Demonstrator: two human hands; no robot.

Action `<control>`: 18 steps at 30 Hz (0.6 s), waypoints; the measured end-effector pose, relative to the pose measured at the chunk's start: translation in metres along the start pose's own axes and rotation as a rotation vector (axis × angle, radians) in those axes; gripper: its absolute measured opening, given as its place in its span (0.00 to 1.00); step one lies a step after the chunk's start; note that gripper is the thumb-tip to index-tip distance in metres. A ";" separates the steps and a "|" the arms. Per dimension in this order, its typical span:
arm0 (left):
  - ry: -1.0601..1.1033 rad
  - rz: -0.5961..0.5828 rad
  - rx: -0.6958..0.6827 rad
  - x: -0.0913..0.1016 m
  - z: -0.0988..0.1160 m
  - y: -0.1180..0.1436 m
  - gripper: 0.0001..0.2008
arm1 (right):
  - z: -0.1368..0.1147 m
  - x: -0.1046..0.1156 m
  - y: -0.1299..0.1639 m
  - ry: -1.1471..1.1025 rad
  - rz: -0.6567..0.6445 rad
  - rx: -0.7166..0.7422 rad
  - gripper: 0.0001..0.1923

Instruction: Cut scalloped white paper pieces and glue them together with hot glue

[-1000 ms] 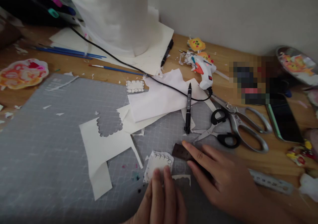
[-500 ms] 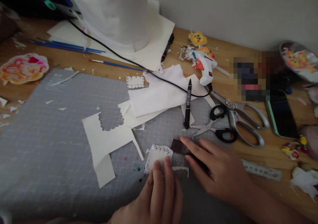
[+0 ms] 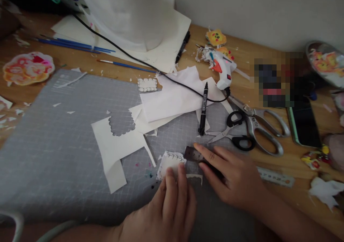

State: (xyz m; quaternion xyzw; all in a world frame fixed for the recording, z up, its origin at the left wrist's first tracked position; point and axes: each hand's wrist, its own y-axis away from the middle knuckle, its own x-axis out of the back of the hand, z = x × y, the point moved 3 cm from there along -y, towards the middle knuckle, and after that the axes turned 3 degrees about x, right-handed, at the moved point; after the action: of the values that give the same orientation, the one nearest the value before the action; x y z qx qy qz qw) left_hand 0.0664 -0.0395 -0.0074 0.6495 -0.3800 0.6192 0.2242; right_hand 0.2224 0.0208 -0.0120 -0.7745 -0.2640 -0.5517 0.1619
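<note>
A small white paper piece [image 3: 170, 161] with black loops drawn along its edge lies on the grey cutting mat [image 3: 67, 134]. The fingertips of my left hand [image 3: 172, 202] press on its near side, and the fingers are close together. Right beside it, my right hand [image 3: 228, 174] grips a metal ruler [image 3: 191, 154], thumb below and forefinger above. The ruler's left end is dark and close to the paper piece's right edge. Its numbered right end shows past my wrist. A thin scalloped paper scrap [image 3: 195, 177] lies between my hands.
Beyond my hands are a black marker [image 3: 204, 109], black-handled scissors [image 3: 240, 142], larger metal scissors [image 3: 268, 125] and a white glue gun [image 3: 225, 72] with its cord. Cut paper [image 3: 118, 149] and a white sheet [image 3: 169, 98] lie on the mat. A phone [image 3: 305, 124] is at right.
The view has shifted slightly, so the table items sit a little higher. The ruler has slid or turned slightly under my right hand. My left hand stays on the paper piece.
</note>
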 end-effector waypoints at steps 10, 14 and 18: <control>-0.017 0.093 -0.003 -0.004 0.001 -0.001 0.16 | -0.002 -0.003 0.000 0.035 0.039 0.034 0.21; -0.031 0.132 -0.018 -0.004 0.000 -0.002 0.15 | -0.001 -0.002 0.000 -0.001 0.045 0.045 0.21; -0.031 0.150 -0.044 -0.004 0.000 -0.002 0.16 | -0.001 -0.002 -0.001 -0.004 0.033 0.042 0.21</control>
State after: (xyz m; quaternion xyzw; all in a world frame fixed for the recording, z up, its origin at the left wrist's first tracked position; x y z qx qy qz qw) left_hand 0.0685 -0.0370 -0.0114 0.6238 -0.4446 0.6154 0.1857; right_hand 0.2207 0.0201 -0.0139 -0.7762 -0.2631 -0.5417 0.1866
